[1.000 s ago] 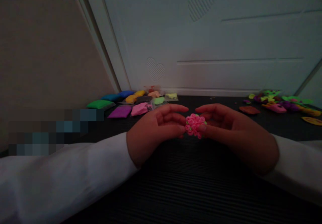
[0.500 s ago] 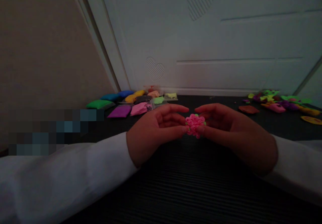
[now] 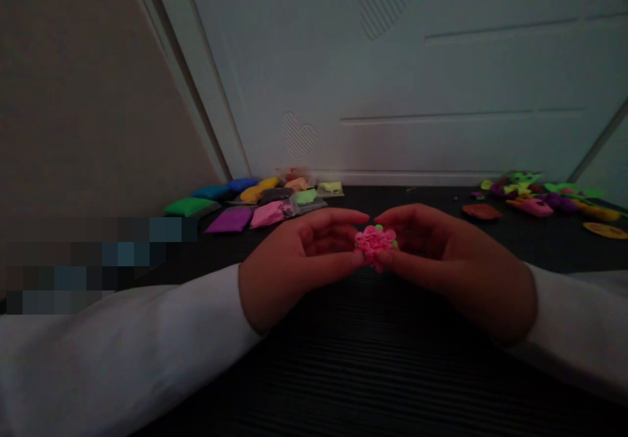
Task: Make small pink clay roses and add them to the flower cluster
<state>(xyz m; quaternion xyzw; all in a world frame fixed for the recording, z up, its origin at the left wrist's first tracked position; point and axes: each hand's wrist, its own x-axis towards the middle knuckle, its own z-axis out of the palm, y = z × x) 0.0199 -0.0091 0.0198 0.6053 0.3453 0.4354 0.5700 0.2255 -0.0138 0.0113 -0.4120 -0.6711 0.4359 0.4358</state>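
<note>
A small pink cluster of clay roses (image 3: pixel 377 243) with bits of green at its edge is held between both hands, over the dark table. My left hand (image 3: pixel 299 254) grips its left side, thumb at the front and fingers curled behind. On the opposite side my right hand (image 3: pixel 436 257) holds it the same way, with the thumb pressed on the lower front. The index fingers of both hands arch above the cluster, their tips close together. The underside and back of the cluster are hidden.
Several packets of coloured clay lie at the back left, among them a purple packet (image 3: pixel 229 220), a pink packet (image 3: pixel 271 214) and a green packet (image 3: pixel 190 207). Finished-looking colourful clay pieces (image 3: pixel 534 206) and a brown flat piece (image 3: pixel 482 211) lie at the back right. Behind stands a white panel (image 3: pixel 392 84).
The view has shifted slightly. The rose cluster has turned a little between my fingers, and my index fingertips have come closer together.
</note>
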